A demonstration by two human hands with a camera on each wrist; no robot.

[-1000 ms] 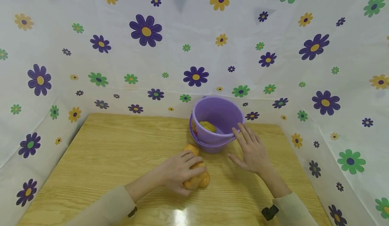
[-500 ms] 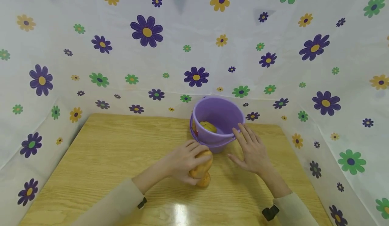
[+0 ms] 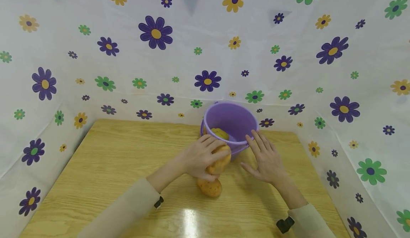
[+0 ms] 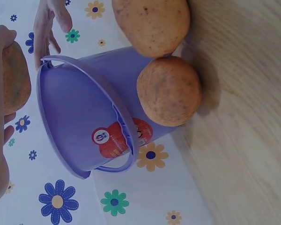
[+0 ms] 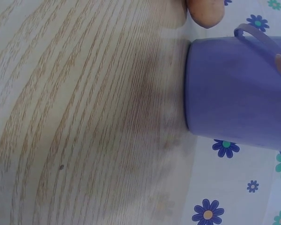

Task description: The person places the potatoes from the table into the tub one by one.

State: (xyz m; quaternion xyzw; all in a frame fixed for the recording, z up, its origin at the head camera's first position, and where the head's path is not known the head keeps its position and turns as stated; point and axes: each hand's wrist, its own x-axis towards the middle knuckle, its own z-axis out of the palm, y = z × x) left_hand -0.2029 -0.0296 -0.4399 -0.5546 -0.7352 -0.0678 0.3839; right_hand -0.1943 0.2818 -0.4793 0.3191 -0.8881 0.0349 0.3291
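My left hand (image 3: 201, 156) grips a potato (image 3: 221, 161), lifted in front of the purple bucket (image 3: 235, 122). In the left wrist view this held potato (image 4: 16, 77) is off the table, level with the bucket's open mouth. Another potato (image 3: 211, 189) lies on the table just below the hand. The left wrist view has two potatoes on the table beside the bucket, one upper (image 4: 152, 26) and one lower (image 4: 169, 91), touching or nearly so. At the bucket's right rim my right hand (image 3: 266, 159) rests its straight, spread fingers. A yellowish potato (image 3: 220, 133) shows inside the bucket.
The bucket's purple handle (image 4: 100, 84) hangs down its outer side, near a red label (image 4: 113, 140). A wooden table (image 3: 128, 152) lies beneath everything. White flowered cloth (image 3: 179, 60) encloses the back and both sides.
My left hand has picked up a potato from the group and moved it up and right toward the bucket. My right hand has stayed on the rim.
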